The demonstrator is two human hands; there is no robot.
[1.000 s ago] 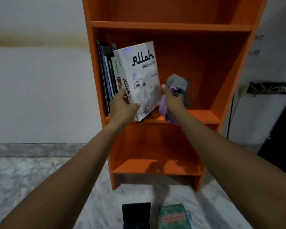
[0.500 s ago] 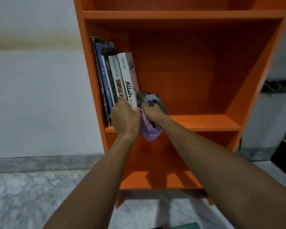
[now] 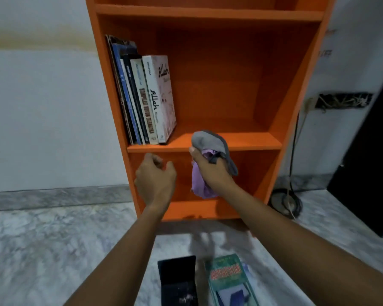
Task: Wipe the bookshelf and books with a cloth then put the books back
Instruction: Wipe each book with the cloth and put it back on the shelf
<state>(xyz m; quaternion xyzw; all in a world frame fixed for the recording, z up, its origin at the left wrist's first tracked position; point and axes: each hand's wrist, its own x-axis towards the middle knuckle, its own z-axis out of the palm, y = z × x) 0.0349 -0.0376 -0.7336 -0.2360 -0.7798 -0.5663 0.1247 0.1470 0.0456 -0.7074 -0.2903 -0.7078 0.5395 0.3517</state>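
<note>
Right hand fisted round the bunched cloth, grey fold above the knuckles, lilac tail hanging below. Left hand just left of it, empty, fingers loosely curled. Up-left of the grip: books leaning in a row on the bookshelf; the white book at the open end would likely tip if brushed. Below the grip, on the floor: dark book and green book, unshelved, easily stepped on. Both forearms outstretched, wrists under the shelf board.
</note>
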